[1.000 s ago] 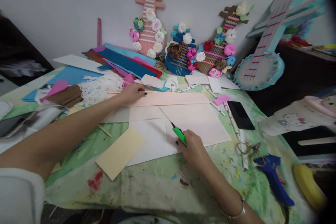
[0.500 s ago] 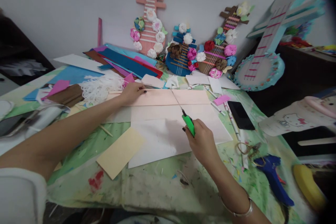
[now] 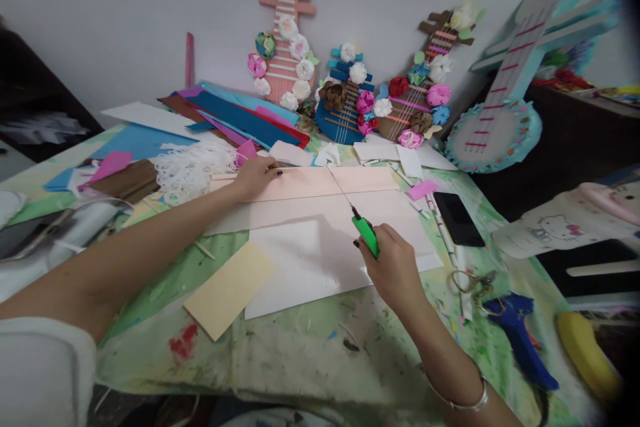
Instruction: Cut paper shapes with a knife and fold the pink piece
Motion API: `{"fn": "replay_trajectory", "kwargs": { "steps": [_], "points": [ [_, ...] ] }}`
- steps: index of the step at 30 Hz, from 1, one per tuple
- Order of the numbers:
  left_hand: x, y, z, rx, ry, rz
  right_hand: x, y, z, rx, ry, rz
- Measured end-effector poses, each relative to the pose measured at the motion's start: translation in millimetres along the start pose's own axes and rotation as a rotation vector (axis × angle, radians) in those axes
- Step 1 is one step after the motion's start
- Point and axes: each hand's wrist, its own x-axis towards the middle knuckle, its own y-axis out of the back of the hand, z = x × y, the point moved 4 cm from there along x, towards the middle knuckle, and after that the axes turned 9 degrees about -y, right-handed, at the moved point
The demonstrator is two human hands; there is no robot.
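I see the right hand [image 3: 395, 270] near the middle of the table, closed tight around a green craft knife [image 3: 367, 235]. The fingers wrap the green handle, and the long thin blade points away, to the far side. The blade lies over the pink sheet [image 3: 310, 185], and its tip reaches close to the sheet's far edge.

The left hand [image 3: 257, 175] is farther away and to the left. It lies on the far left end of the pink sheet with its fingers a bit bent, pressing down. It holds nothing, it only leans on the paper. The two hands are well apart, with pink paper between them.

A white sheet [image 3: 300, 267] lies on the near part of the pink sheet, just left of the right hand. A pale yellow card [image 3: 227, 290] lies near it on the left, touching its corner.

Left of the left hand is a fluffy pile of white paper shreds [image 3: 193, 167]. On the right side lie a black phone [image 3: 455, 217], scissors [image 3: 473, 283] and a blue glue gun [image 3: 517, 340] — all apart from the hands. A little pink slip [image 3: 423, 189] sits just beside the phone.

At the far wall stand paper guitars [image 3: 287, 47] with paper flowers on them. The green table cloth [image 3: 300, 353] has paint spots all over.
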Motion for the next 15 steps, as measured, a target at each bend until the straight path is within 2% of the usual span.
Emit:
{"fn": "replay_trajectory", "kwargs": {
  "steps": [8,15],
  "points": [
    [8,-9.2,6,0.021,-0.049,-0.032,3,-6,19,0.012,-0.082,-0.074],
    [13,-17.1,0,0.064,-0.066,-0.051,-5,-26,23,-0.073,-0.057,-0.192]
  ]
}}
